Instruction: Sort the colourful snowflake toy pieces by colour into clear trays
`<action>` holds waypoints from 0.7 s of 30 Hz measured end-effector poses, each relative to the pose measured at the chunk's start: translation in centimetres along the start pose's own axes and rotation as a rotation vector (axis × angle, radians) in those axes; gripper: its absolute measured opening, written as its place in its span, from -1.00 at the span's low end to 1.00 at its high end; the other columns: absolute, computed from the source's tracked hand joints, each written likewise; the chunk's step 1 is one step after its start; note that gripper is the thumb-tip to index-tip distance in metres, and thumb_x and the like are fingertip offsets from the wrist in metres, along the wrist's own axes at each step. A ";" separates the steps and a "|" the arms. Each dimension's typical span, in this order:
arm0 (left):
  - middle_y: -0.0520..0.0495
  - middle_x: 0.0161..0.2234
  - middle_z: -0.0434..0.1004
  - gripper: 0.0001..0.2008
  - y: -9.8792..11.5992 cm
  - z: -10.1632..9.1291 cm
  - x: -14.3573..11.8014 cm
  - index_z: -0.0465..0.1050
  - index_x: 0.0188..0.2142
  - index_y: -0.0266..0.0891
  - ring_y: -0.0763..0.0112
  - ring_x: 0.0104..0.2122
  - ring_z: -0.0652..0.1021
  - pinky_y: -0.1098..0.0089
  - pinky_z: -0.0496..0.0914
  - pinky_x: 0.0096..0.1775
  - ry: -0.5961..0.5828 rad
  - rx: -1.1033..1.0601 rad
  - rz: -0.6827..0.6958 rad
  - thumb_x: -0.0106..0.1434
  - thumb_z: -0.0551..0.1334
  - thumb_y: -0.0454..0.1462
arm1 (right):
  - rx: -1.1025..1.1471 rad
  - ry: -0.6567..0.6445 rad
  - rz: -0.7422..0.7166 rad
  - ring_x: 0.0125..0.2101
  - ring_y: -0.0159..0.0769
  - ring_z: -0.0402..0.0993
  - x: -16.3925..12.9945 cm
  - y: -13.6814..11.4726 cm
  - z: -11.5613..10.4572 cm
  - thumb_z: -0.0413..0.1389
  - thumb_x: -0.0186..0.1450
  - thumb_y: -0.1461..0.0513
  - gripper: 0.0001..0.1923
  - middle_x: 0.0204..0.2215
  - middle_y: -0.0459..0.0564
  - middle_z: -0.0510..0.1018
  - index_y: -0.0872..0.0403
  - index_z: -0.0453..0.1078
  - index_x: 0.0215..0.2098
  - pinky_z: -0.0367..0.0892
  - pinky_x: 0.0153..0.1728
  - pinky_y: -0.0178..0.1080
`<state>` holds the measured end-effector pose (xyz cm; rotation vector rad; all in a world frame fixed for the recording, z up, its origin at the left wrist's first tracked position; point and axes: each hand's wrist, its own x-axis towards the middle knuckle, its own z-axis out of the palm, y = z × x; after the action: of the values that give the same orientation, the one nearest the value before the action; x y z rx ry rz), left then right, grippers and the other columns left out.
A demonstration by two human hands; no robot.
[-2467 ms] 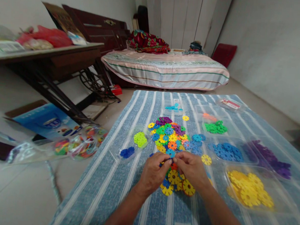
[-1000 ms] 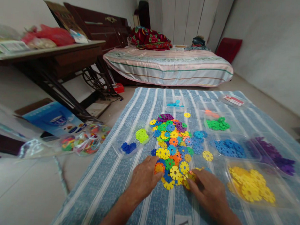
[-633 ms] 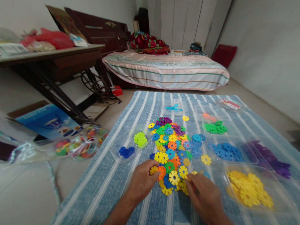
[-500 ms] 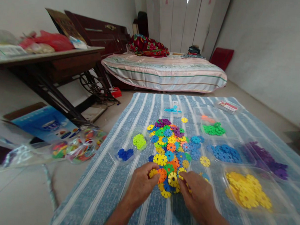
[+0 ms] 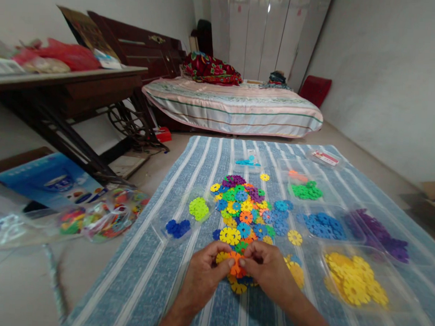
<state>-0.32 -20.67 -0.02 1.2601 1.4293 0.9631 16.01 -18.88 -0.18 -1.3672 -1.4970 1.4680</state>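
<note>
Orange plastic snowflake disc (image 5: 236,265) is pinched between the fingers of left hand (image 5: 204,277) and right hand (image 5: 266,271), low over the blue striped mat (image 5: 155,256). Forced crookedly, it could slip and scatter the mixed disc pile (image 5: 246,212). Five clear trays hold sorted discs, one being the yellow tray (image 5: 354,284).

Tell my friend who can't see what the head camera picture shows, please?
Two bare hands, the left hand and right hand, pinch an orange flower-shaped disc between them over a mixed pile of colourful discs on a blue striped mat. Clear trays to the right hold sorted yellow discs, blue discs and purple discs.
</note>
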 end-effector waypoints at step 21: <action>0.11 -0.60 0.37 -0.83 -2.2 0.2 0.6 0.44 -0.43 -0.23 0.51 -0.60 0.37 0.52 0.25 -0.53 0.128 -0.007 -0.056 0.03 0.21 -0.18 | -0.328 0.788 -0.025 -0.71 -0.43 0.29 12.2 -7.9 -16.3 -0.03 0.19 0.13 -0.73 -0.63 -0.04 0.43 0.18 0.34 -0.33 0.16 -0.66 -0.37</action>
<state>-0.58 -20.44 -2.28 1.1639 1.5506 1.0251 26.08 -1.21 7.69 -1.8184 -1.2287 0.5365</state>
